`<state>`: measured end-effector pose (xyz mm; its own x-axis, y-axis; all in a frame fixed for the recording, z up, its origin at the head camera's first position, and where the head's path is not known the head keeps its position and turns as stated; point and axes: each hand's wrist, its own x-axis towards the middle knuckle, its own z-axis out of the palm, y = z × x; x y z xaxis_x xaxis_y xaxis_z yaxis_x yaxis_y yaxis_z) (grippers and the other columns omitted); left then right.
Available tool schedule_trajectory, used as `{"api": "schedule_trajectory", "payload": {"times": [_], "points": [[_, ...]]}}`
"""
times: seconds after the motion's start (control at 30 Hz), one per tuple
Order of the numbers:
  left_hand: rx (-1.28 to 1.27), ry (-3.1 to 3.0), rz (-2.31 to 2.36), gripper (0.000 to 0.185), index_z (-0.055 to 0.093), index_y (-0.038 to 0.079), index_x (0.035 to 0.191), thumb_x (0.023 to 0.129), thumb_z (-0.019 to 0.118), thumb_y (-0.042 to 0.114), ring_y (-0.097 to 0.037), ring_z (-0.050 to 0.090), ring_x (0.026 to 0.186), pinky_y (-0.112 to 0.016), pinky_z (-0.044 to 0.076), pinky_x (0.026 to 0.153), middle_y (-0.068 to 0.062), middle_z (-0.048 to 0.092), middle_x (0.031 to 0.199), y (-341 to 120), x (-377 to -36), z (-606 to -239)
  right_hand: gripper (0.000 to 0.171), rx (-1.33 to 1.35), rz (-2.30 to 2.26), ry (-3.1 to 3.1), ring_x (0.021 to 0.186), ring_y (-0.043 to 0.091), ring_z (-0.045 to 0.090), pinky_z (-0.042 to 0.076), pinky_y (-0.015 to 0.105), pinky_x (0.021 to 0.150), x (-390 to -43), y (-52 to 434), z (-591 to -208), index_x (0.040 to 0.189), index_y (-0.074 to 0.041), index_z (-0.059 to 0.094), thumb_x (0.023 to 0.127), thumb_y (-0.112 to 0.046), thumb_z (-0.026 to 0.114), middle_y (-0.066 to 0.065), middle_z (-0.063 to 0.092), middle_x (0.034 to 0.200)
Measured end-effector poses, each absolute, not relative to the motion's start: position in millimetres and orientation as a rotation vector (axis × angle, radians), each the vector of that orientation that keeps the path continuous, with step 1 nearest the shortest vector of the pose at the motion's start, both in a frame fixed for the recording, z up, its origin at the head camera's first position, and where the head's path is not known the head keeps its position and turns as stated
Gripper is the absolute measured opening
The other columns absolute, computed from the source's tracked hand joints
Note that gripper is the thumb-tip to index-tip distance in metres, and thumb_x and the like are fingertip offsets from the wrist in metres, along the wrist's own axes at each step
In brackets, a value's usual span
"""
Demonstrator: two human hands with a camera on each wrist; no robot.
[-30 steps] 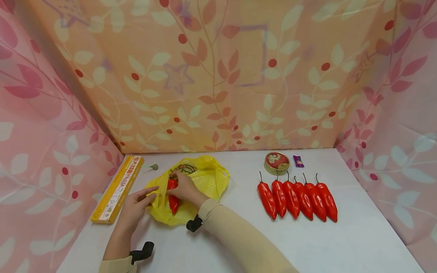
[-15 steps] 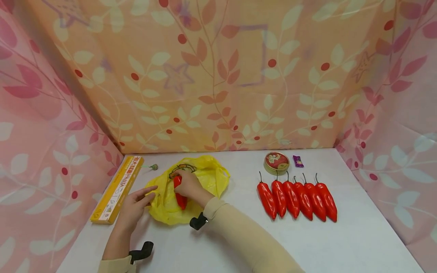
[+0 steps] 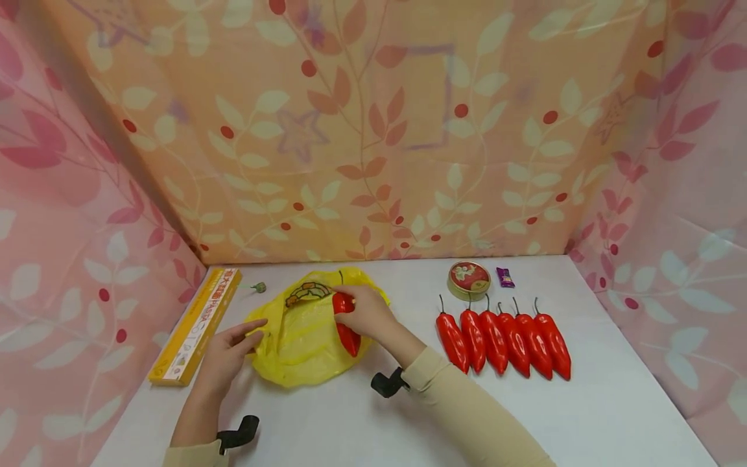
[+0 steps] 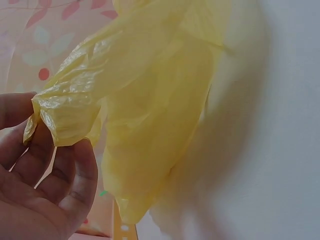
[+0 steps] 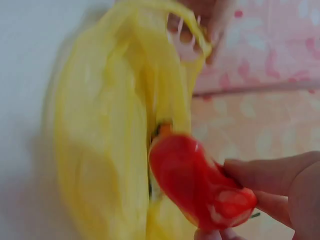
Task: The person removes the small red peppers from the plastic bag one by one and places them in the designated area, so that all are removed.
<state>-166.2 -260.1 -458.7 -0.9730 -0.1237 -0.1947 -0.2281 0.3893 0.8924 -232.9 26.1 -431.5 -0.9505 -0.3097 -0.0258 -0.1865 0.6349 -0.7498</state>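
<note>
My left hand (image 3: pixel 229 355) pinches the left edge of a yellow plastic bag (image 3: pixel 309 331) between thumb and fingers; in the left wrist view the bag's gathered edge (image 4: pixel 75 117) sits at the fingertips. My right hand (image 3: pixel 369 316) grips a red chili pepper (image 3: pixel 347 331) near its stem end, above the right part of the bag. Seen from the right wrist, the pepper (image 5: pixel 192 182) hangs in front of the bag, with the thumb against its side. Several more red chili peppers (image 3: pixel 498 340) lie in a row to the right, stems pointing away.
A yellow pasta box (image 3: pixel 195 327) lies at the left beside a small green item (image 3: pixel 260 287). Behind the pepper row stand a round red and gold tin (image 3: pixel 469 280) and a purple wrapped candy (image 3: pixel 505 277). Floral cloth walls (image 3: pixel 362 130) enclose the white table (image 3: pixel 327 428).
My right hand has moved rightward with the pepper, from the middle of the bag to its right side. My left hand stays at the bag's edge.
</note>
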Motion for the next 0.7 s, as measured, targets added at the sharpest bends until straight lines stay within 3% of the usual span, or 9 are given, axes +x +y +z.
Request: {"api": "schedule_trajectory", "payload": {"times": [0.23,0.37,0.53,0.7], "points": [[-0.333,2.528,1.665,0.043,0.059,0.013,0.142,0.103,0.058,0.032,-0.015,0.056,0.105,-0.015,0.050,0.084,-0.011,0.053,0.146,-258,-166,-464,0.056,-0.299,-1.119,2.823,0.099,0.026,0.058,0.058,0.032,0.069,-222,104,-442,0.139,-0.024,0.062,0.087,-0.027,0.080,0.010,0.062,0.114],[-0.332,2.516,1.675,0.045,0.058,0.013,0.143,0.103,0.060,0.032,-0.012,0.055,0.105,-0.016,0.050,0.083,-0.011,0.051,0.148,-257,-166,-466,0.060,-0.178,-1.018,2.906,0.104,0.026,0.058,0.059,0.039,0.076,-214,137,-458,0.141,-0.026,0.059,0.086,-0.027,0.081,0.009,0.063,0.118],[-0.332,2.498,1.689,0.045,0.059,0.013,0.143,0.102,0.061,0.032,-0.011,0.055,0.103,-0.017,0.051,0.082,-0.012,0.053,0.146,-256,-168,-470,0.056,-0.151,-0.847,3.003,0.115,0.032,0.056,0.059,0.052,0.084,-209,157,-476,0.138,-0.021,0.061,0.085,-0.026,0.081,0.016,0.058,0.129],[-0.325,2.507,1.693,0.044,0.059,0.014,0.142,0.102,0.060,0.032,-0.013,0.054,0.103,-0.018,0.052,0.081,-0.011,0.054,0.144,-255,-169,-472,0.051,-0.199,-0.654,3.091,0.116,0.034,0.051,0.058,0.052,0.084,-211,165,-482,0.131,-0.018,0.067,0.084,-0.026,0.082,0.016,0.058,0.129]]}}
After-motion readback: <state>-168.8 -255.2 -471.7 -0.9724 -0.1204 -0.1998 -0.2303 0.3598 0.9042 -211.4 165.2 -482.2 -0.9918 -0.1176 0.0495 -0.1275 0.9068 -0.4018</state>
